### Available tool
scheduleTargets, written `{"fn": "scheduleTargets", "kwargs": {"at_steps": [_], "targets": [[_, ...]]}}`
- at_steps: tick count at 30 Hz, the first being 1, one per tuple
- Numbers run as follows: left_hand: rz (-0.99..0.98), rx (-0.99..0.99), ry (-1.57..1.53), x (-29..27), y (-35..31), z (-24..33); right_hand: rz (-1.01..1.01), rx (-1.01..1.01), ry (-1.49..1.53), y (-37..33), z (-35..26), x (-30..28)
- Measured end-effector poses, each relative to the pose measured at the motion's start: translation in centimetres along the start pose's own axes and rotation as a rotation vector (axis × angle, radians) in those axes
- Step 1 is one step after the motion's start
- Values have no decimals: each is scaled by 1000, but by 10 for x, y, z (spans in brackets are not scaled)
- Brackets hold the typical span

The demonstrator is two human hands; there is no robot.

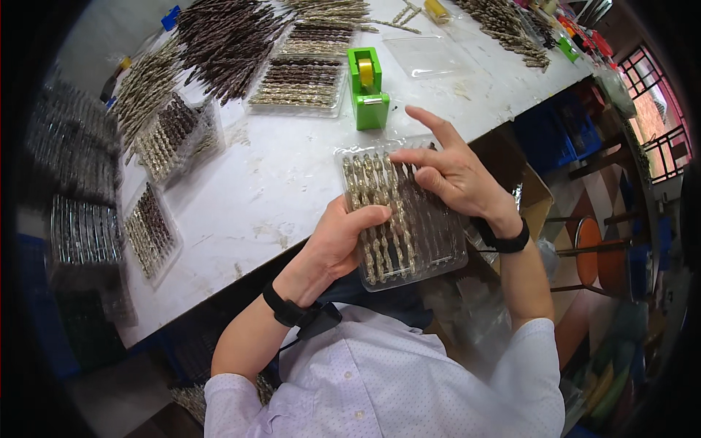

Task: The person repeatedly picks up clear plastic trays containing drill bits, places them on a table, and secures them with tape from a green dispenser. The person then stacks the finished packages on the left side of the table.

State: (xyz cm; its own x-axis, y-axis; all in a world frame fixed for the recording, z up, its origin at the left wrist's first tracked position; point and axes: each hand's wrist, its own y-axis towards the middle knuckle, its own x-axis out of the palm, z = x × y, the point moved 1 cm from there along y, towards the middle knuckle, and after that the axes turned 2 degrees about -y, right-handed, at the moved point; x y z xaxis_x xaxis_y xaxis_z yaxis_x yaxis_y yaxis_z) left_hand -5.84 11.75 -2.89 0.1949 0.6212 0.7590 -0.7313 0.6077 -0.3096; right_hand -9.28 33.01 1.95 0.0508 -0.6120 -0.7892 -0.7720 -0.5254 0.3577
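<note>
My left hand grips the left side of a clear plastic tray, its thumb lying across the top. The tray is tilted in front of my chest, just off the table edge. Several pale gold twisted sticks lie side by side in its left grooves. The right part looks dark through the plastic; whether sticks lie there I cannot tell. Over the tray's upper part is my right hand, fingers apart and index raised. Another finger and the thumb reach down to the sticks, and nothing shows held between them.
On the white table a green tape dispenser stands beyond the tray. Filled trays lie left of it, near heaps of dark sticks and pale ones. Stacked clear trays stand far left. An orange stool is at right.
</note>
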Motion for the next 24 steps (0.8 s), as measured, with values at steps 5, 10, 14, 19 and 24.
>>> {"fn": "scheduleTargets", "kwargs": {"at_steps": [5,10,14,19,24], "targets": [[-1,38,77,-3,-26,-16,-53,-62,-13,-22,-23,2],[44,55,203,-16,-41,-31,95,300,430,-16,-14,1],[31,61,278,-19,-35,-32,39,781,735,40,11,7],[34,129,348,-26,-33,-34,-128,914,882,68,25,26],[50,90,384,-32,-29,-31,-185,908,732,64,44,51]]}}
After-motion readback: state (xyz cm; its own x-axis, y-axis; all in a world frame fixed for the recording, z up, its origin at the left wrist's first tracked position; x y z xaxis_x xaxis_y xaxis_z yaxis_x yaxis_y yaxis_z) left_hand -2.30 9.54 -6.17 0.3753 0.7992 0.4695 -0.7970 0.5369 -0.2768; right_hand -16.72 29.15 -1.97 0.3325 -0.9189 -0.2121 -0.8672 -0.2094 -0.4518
